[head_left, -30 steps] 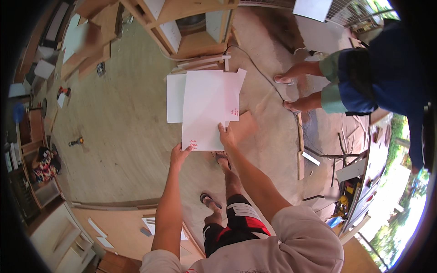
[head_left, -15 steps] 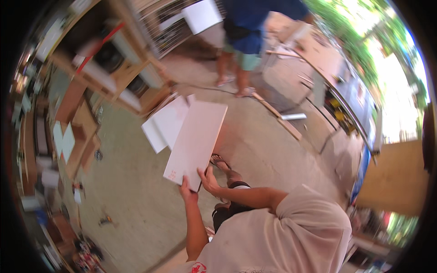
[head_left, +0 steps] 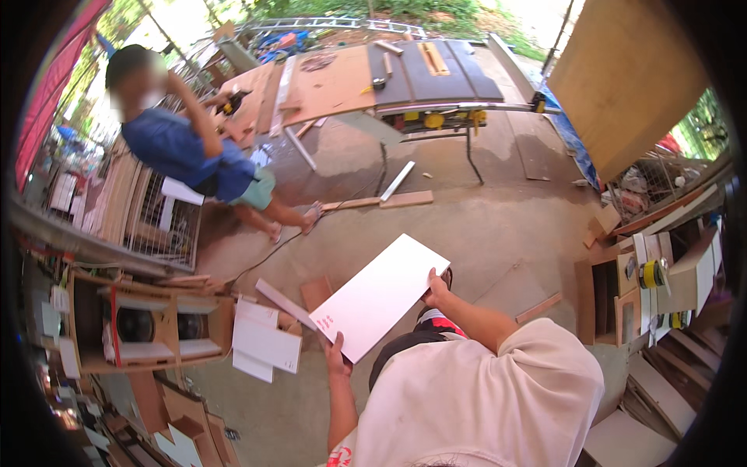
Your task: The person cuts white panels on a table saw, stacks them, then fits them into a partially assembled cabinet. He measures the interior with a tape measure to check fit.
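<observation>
I hold a white rectangular board (head_left: pixel 379 296) in front of me, tilted, above the concrete floor. My left hand (head_left: pixel 336 354) grips its lower left corner, near a small red mark. Over on the right long edge, my right hand (head_left: pixel 436 286) grips the board. More white boards (head_left: pixel 264 342) lie stacked on the floor to my left. My feet are mostly hidden under the board.
Another person in a blue shirt (head_left: pixel 183 148) stands at the upper left. A table saw with a wide wooden top (head_left: pixel 389 74) stands beyond. Wooden strips (head_left: pixel 377 202) lie on the floor. Open wooden cabinets (head_left: pixel 148 319) sit left, and shelving with a plywood sheet (head_left: pixel 630 78) sits right.
My view has swung round, so the other person and the saw table now appear at the top. I have lifted the white board off the stack and carry it in both hands.
</observation>
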Demonstrator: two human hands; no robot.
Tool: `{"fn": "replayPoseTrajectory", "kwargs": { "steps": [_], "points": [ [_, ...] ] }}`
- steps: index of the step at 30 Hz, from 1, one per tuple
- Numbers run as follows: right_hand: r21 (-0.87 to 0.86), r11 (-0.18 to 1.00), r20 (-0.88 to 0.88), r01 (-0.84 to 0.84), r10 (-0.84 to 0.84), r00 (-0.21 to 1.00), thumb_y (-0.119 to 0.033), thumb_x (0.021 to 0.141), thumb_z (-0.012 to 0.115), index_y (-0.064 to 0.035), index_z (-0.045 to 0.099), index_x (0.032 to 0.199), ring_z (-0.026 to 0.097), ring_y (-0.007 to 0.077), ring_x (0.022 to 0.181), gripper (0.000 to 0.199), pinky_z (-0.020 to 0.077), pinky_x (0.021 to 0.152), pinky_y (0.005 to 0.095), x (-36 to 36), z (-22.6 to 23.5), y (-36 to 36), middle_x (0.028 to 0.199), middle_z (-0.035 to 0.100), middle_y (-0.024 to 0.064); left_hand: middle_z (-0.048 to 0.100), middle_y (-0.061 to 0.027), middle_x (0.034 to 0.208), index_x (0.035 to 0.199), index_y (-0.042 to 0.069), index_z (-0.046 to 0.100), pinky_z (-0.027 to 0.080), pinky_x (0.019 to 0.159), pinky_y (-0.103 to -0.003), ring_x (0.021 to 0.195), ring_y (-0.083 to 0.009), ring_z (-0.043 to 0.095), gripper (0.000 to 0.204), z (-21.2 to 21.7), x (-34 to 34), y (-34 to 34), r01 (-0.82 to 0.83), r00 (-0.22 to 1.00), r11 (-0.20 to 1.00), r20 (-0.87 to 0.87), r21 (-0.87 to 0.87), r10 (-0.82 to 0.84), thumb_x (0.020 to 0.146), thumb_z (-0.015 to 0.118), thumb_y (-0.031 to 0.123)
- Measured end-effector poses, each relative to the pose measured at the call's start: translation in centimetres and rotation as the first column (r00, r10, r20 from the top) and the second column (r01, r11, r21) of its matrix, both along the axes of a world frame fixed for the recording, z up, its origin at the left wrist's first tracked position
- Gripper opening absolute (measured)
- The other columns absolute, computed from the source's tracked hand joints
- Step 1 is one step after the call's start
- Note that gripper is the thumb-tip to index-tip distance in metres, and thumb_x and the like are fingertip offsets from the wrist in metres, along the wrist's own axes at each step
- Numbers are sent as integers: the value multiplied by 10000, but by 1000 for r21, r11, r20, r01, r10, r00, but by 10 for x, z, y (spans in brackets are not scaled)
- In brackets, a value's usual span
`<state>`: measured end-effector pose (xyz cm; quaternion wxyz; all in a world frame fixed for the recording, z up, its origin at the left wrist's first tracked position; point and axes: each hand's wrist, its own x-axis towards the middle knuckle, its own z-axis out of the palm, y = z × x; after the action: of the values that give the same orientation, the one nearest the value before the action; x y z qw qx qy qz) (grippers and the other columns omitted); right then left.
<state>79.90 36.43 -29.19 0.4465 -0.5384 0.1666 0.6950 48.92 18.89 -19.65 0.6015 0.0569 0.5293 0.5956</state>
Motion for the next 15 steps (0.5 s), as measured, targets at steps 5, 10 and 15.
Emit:
{"fn": "replayPoseTrajectory", "kwargs": {
  "steps": [5, 10, 15],
  "points": [
    [175, 937, -13, 301, -304, 953, -479, 1112, 482, -41, 514, 1455, 645, 317, 1248, 557, 536, 1076, 535, 110, 6, 83, 1411, 631, 124, 645, -124, 1339, 1521, -26, 441, 544, 1018, -407, 1182, -245, 646, 589, -9, 75, 169, 266, 919, 964, -300, -3, -255, 1017, 703, 128],
    [210, 884, 175, 418, -455, 873, -481, 1099, 524, 11, 521, 1396, 701, 304, 1113, 574, 629, 890, 481, 205, 39, 186, 1289, 652, 143, 656, -107, 1276, 1599, 46, 405, 579, 909, -334, 1091, -177, 655, 667, 16, 170, 278, 520, 750, 849, -428, -90, -505, 1000, 696, 69],
    [389, 761, 92, 518, -592, 800, -441, 1107, 525, 32, 471, 1435, 673, 320, 1177, 578, 604, 966, 490, 283, 66, 285, 1341, 626, 155, 671, -124, 1297, 1605, 20, 400, 563, 943, -342, 1103, -210, 668, 710, 2, 234, 389, 650, 590, 760, -630, 0, -505, 980, 728, 97]
  ]
}}
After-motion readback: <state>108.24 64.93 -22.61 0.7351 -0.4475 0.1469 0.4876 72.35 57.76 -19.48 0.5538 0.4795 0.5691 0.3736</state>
